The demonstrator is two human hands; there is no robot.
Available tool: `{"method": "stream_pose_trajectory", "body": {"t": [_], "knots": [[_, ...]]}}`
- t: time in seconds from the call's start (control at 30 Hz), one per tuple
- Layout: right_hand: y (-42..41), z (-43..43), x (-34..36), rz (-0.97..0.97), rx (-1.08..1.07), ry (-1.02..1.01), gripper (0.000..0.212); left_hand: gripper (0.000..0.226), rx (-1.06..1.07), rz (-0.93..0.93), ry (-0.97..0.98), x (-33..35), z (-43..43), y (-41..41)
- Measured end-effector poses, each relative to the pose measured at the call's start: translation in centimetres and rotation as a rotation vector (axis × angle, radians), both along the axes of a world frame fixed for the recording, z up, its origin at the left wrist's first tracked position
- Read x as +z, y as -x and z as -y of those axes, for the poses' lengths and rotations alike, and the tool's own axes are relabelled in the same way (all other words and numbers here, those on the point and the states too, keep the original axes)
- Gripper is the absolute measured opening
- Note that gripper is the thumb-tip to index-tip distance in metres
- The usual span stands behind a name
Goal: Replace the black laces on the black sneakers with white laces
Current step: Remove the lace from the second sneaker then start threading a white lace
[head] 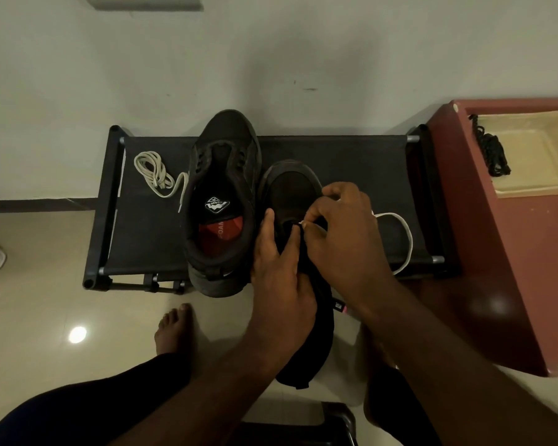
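Resting a bare foot (173,329) on glossy tile (45,300) before the black rack (149,239), gripping a black sneaker (290,185) across the rack's front edge with the left hand (281,275), pinching its white lace (403,239) with the right hand (342,226).

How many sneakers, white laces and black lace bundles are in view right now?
Black sneakers: 2, the left sneaker and the held sneaker.
White laces: 2, the coiled lace and the pinched lace.
Black lace bundle: 1, in the cream tray; its strands cannot be told apart.
Total: 5.
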State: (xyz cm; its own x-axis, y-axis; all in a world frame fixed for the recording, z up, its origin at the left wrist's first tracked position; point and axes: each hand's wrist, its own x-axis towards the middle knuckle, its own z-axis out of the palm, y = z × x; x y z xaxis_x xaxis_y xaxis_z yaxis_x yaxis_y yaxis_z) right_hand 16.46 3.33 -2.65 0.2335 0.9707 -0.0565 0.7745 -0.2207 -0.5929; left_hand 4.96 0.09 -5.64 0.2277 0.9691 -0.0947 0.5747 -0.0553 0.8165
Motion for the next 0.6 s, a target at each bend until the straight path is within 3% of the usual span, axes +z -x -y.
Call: {"method": "stream_pose_trajectory", "body": {"t": [0.4,0.6], "knots": [[-0.2,-0.2,0.1,-0.081,0.082,-0.028,0.011,0.045,0.121,0.17,0.014,0.8,0.1,0.0],[-0.2,-0.3,0.4,0.074,0.162,-0.105,0.021,0.041,0.201,0.21,-0.005,1.2,0.3,0.2]]}}
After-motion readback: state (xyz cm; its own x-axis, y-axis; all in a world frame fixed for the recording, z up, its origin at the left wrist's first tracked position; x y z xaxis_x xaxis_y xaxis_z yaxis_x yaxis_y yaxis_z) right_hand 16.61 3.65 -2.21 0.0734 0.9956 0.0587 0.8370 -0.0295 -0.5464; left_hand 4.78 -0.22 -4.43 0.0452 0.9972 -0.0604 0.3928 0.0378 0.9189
